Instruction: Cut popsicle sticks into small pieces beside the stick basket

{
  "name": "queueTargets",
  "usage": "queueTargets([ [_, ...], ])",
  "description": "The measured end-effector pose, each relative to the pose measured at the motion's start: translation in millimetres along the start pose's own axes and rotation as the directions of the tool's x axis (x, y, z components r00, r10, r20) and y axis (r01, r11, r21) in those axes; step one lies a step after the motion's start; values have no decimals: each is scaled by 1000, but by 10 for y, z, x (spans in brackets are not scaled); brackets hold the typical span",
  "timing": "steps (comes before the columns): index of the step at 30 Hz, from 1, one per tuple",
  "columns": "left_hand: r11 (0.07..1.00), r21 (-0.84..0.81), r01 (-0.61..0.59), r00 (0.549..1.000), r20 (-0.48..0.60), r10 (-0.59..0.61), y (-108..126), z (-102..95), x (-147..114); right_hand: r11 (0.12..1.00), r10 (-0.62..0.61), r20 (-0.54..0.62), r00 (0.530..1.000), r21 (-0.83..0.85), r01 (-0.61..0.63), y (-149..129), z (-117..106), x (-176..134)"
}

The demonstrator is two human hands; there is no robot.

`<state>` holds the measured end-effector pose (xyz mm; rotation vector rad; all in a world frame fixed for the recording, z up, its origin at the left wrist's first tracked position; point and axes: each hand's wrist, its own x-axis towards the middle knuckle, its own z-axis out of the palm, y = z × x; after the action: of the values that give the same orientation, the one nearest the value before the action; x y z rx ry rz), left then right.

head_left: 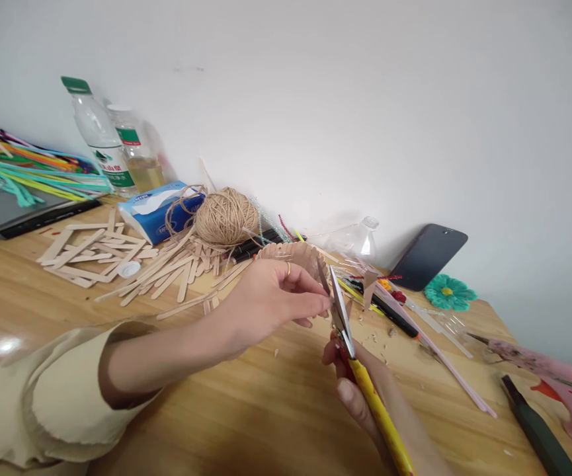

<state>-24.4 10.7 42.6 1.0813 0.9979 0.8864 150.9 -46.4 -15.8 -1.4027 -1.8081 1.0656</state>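
Note:
Scissors [344,324] with a yellow handle are in my right hand [362,387], their blades partly apart and pointing up and away. My left hand [276,297], with a ring on one finger, is closed in a pinch right beside the blades. Whatever lies between its fingertips is too small or hidden to make out. Just behind my left hand stands a round, scallop-edged piece [295,252] that looks made of wooden craft sticks, its lower part covered by the hand. Small brown scraps [372,337] are scattered on the wooden table [226,410] to the right of the blades.
Loose craft sticks [176,271], a twine ball [227,217] and a blue tissue pack [159,211] lie left. Bottles [98,135] and pipe cleaners [28,168] stand farther back. At right are a phone [429,254], a teal flower [449,293] and a pink glue gun [553,383].

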Motion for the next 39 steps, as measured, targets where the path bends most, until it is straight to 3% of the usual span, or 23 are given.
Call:
queueTargets([
  [9,999,39,-13,1000,-24,14,-4,22,-14,999,41,59,997,-5,-41,-3,-10,-4],
  [13,1000,24,-17,999,-32,18,-39,15,-5,1000,29,15,999,-4,-29,-31,2,3],
  [29,996,-93,-15,999,38,19,-26,-34,14,999,42,75,996,-2,-42,-63,-48,32],
  [33,997,-72,-25,999,31,28,-26,-52,24,1000,1,138,990,-22,2,-36,-79,22],
  [39,1000,17,-14,1000,20,13,-45,-62,38,999,-19,93,995,-44,23,-16,-93,-5],
])
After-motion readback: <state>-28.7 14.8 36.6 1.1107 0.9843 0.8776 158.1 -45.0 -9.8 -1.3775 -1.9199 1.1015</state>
